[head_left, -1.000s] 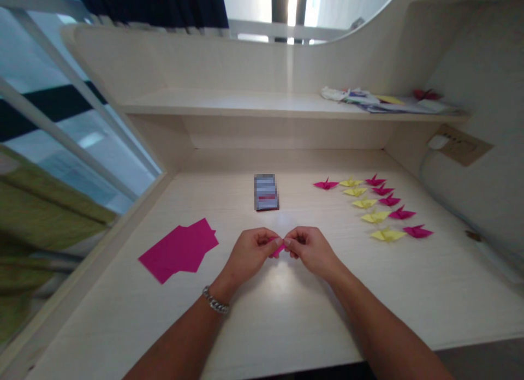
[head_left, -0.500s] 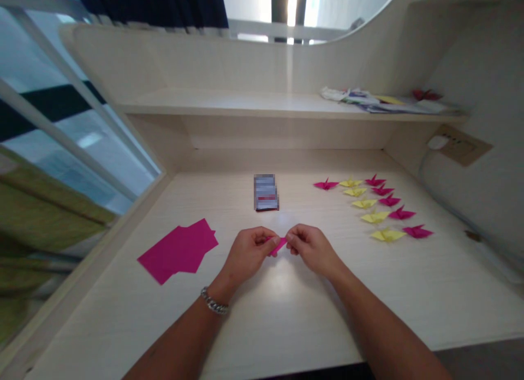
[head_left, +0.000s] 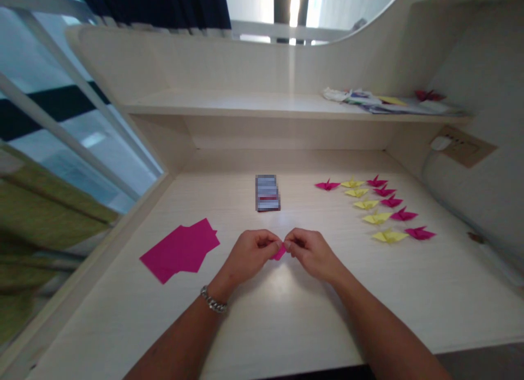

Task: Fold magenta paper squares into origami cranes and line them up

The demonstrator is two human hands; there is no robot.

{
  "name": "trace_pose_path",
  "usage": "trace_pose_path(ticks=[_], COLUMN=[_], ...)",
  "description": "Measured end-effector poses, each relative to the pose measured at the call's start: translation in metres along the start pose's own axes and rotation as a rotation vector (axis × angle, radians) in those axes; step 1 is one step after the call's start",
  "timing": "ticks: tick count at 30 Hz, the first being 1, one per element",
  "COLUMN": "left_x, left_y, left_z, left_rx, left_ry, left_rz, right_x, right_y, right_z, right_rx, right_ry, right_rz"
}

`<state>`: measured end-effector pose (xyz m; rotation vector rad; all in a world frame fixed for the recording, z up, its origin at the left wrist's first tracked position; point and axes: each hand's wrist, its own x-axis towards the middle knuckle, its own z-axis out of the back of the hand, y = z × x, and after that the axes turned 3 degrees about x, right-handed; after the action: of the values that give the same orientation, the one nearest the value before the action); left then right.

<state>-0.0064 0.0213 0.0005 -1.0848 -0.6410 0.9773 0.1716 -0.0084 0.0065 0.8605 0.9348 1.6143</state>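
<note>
A small folded piece of pink paper (head_left: 279, 253) is pinched between my two hands above the middle of the desk. My left hand (head_left: 256, 253) grips it from the left with thumb and fingers pressed together. From the right, my right hand (head_left: 309, 251) pinches the paper's edge, its fingertips almost touching those of the left. Most of the paper is hidden behind the fingers. Pink paper sheets (head_left: 180, 251) lie overlapped to the left. On the right, yellow paper cranes (head_left: 376, 218) and pink paper cranes (head_left: 404, 214) stand in slanting rows.
Behind my hands a phone-like flat object (head_left: 267, 193), blurred out, lies on the desk (head_left: 229, 336). A shelf (head_left: 245, 110) runs across the back with papers (head_left: 368, 100) on it. A plug and cable (head_left: 441, 143) are at the right wall.
My right hand has moved slightly left, closer to my left hand. The folded pink paper shows at a different angle, with less of it visible. The view has shifted a little.
</note>
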Motion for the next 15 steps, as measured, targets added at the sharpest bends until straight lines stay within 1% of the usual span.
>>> trace_pose_path(ticks=[4, 6, 8, 9, 10, 12, 13, 15], left_x=[-0.004, -0.005, -0.006, -0.005, -0.004, -0.002, 0.000, 0.001], left_y=[-0.005, -0.007, -0.006, -0.004, -0.002, 0.001, 0.002, 0.001], left_z=[0.005, 0.010, 0.017, 0.020, 0.024, 0.027, 0.027, 0.020], left_rx=[0.137, 0.174, 0.190, 0.194, 0.190, 0.137, 0.082, -0.024], left_ry=[0.036, 0.070, 0.086, 0.080, 0.057, -0.017, -0.049, -0.077], left_rz=[-0.040, -0.050, -0.044, -0.037, -0.023, 0.024, 0.033, 0.029], right_x=[-0.001, -0.001, -0.001, -0.001, 0.000, 0.001, 0.001, 0.002], right_y=[0.000, -0.002, -0.007, -0.009, -0.012, -0.015, -0.016, -0.016], right_z=[0.006, 0.011, 0.017, 0.020, 0.024, 0.030, 0.031, 0.030], right_rx=[0.007, 0.039, 0.078, 0.102, 0.134, 0.208, 0.225, 0.215], right_ry=[0.045, 0.073, 0.072, 0.064, 0.022, -0.036, -0.066, -0.049], right_rz=[-0.006, -0.016, -0.036, -0.050, -0.063, -0.084, -0.083, -0.083])
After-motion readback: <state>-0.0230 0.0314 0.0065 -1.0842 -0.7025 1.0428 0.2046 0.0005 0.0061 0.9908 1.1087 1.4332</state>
